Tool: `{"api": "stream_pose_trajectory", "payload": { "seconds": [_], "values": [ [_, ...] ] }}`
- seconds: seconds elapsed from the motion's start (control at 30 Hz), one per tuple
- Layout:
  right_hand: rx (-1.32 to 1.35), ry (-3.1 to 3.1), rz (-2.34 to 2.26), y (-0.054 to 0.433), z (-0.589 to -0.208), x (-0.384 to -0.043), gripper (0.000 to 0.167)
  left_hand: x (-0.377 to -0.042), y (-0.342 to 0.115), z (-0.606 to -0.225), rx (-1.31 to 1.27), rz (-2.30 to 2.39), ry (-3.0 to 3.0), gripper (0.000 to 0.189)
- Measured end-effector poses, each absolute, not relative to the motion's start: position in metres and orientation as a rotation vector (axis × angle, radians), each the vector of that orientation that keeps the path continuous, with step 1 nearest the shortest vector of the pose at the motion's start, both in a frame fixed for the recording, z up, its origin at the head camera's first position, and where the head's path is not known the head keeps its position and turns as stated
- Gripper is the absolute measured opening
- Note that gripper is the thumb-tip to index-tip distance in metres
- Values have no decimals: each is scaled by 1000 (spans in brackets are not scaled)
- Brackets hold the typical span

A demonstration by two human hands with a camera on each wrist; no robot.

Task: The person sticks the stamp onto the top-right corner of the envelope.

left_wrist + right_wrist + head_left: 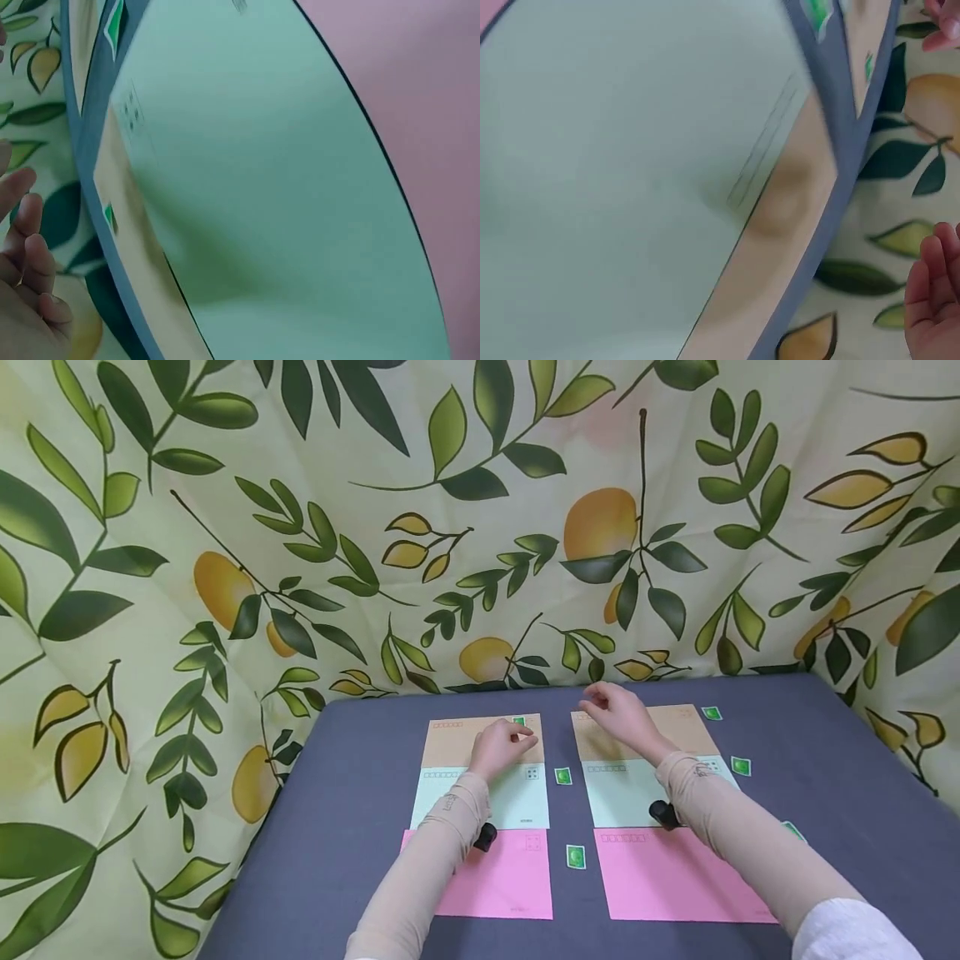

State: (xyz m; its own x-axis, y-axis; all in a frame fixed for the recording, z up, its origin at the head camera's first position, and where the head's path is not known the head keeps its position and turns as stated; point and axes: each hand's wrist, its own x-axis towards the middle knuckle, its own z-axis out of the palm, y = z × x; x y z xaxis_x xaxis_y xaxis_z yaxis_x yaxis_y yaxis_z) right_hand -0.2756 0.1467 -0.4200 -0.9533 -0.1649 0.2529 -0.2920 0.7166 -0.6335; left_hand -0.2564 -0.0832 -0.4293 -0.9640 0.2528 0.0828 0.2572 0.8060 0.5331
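Observation:
My left hand [504, 747] hovers over the tan envelope [442, 745] of the left column; its loosely bent fingers [39, 262] hold nothing in the left wrist view. A green stamp [519, 721] lies at that envelope's upper right corner, just beyond the fingertips. Above the tan envelope [678, 727] of the right column is my right hand [621, 714], raised off the paper. Relaxed fingers with nothing in them show in the right wrist view. Below the hands lie the left mint envelope [438, 793] and the right mint envelope [622, 802], partly covered by the forearms.
Pink envelopes, one on the left [517, 885] and one on the right [652, 889], lie nearest me. Green stamps [563, 776] [575, 857] lie between the columns. More stamps [711, 713] [741, 766] lie to the right. A leaf-patterned cloth [420, 610] hangs behind the dark table [300, 860].

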Motion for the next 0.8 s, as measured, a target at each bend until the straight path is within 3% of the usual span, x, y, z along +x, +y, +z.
{"api": "stream_pose_trajectory", "payload": {
  "seconds": [0.27,0.5,0.8],
  "values": [
    [234,-2758,1048,196,-429,-267,33,-255,-51,-435,-480,-890,-3094,29],
    [31,-2741,1081,236,-431,-270,45,-259,-24,-438,-506,-957,-3123,33],
    [-196,-2770,1045,264,-444,-270,55,-263,-12,-444,-630,-984,-3164,39]
  ]
}}
